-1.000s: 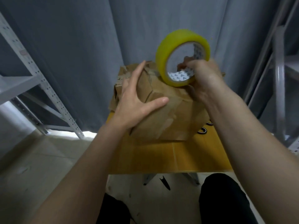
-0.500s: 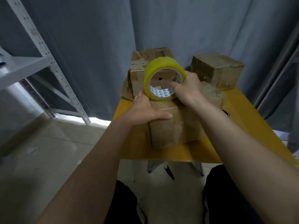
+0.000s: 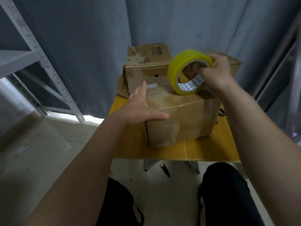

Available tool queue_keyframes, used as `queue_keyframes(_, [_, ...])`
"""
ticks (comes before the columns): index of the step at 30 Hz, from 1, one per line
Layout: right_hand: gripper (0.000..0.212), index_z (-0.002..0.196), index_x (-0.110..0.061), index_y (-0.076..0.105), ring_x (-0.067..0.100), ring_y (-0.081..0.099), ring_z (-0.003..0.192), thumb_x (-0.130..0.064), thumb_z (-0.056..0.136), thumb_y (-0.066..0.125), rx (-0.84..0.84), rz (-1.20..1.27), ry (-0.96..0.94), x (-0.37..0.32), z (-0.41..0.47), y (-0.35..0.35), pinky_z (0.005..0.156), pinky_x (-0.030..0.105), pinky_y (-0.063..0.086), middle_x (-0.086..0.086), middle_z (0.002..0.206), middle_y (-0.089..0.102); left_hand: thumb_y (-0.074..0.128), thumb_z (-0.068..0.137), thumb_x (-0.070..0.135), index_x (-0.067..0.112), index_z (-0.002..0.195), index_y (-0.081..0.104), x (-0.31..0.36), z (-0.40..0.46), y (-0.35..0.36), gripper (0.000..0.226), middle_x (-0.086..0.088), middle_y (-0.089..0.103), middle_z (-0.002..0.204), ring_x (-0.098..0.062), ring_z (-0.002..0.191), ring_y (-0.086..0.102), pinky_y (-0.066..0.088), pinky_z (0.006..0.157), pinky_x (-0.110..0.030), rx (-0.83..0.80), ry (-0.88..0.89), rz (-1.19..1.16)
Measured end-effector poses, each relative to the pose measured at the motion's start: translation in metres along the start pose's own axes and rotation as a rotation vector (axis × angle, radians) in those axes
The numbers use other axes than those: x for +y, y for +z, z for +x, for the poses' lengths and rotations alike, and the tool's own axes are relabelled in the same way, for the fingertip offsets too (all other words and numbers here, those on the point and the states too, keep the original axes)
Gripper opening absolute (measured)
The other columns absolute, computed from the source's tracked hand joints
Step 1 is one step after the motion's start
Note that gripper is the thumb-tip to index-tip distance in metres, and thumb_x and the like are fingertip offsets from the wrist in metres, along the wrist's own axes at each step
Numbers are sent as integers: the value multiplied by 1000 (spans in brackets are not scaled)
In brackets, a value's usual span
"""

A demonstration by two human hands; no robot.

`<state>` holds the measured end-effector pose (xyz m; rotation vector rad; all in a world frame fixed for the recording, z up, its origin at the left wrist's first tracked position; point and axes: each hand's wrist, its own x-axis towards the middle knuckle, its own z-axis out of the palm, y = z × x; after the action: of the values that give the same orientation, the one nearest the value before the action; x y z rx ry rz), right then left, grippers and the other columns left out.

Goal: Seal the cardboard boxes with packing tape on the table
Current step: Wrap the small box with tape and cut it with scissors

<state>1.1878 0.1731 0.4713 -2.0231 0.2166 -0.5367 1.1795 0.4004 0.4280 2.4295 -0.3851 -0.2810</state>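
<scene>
Left hand laid flat, fingers straight, on the near left corner of the front box, thumb pointing right along the top edge. Likely there to keep the box from sliding while tape goes on. Right hand up and to the right, fingers hooked through the hole of the yellow tape roll and gripping it. Roll tipped on its edge, low rim on or just above the far side of the box top, probably to start a strip there. Hands well apart, 1 on the box and 1 on the roll. Front box under both hands, on the yellow table. Back box just past the left hand's fingertips, torn and patched on top. 1 more box behind the right hand, mostly hidden by it. Loose end of the tape hard to make out, so no telling whether any is stuck down yet. Dark round shapes on the table by the right wrist cut off by the arm, too hidden to name.
</scene>
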Motion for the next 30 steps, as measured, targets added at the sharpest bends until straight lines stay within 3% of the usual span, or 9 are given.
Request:
queue_keyframes(3, [21,89,-14,66,18,66,85,-29,78,76,76,8,60,7,-5,5,78,34,54,2,86,68,81,61,60,23,155,-13,0,0,1,139,6,-7,164,-21,151,-2,14,121,-44,15,8,14])
queue_keyframes(7, [18,71,-24,60,18,60,78,-30,78,76,-11,-77,37,13,-11,4,76,36,50,0,82,63,81,60,62,22,155,-11,0,-1,3,138,6,-8,164,-21,151,-2,14,121,-44,14,3,40])
queue_keyframes(13, [9,84,-23,59,21,56,85,-29,88,65,-52,-120,31,14,-7,1,78,33,44,4,90,60,75,52,70,19,155,-12,5,-6,1,144,5,-8,164,-20,151,-1,15,122,-45,-15,-11,88])
queue_keyframes(18, [9,81,-22,60,27,63,92,-18,89,61,5,-84,12,16,-5,-10,82,38,49,10,89,66,66,45,76,19,155,-14,10,-8,-4,148,4,-11,164,-22,151,-3,15,122,-47,-65,-25,128])
queue_keyframes(22, [14,82,-18,67,14,63,77,-7,88,59,-34,-30,16,21,-2,-19,84,40,52,-2,77,65,66,45,74,19,154,-15,13,-10,-4,146,4,-12,164,-22,151,-3,15,122,-48,-89,-24,136])
queue_keyframes(26, [14,88,-10,67,17,65,82,-2,88,56,-25,-8,0,20,-1,-20,77,31,52,5,81,68,61,36,82,14,155,-13,22,-8,-11,155,-2,-8,165,-25,151,-1,12,122,-48,-118,-89,320])
queue_keyframes(30, [16,85,-16,64,-1,54,61,-3,88,55,-23,-47,-38,17,-3,-19,54,7,42,6,82,65,48,23,97,11,155,-8,54,12,7,167,-6,-7,165,-25,151,-7,-5,117,-42,28,18,510])
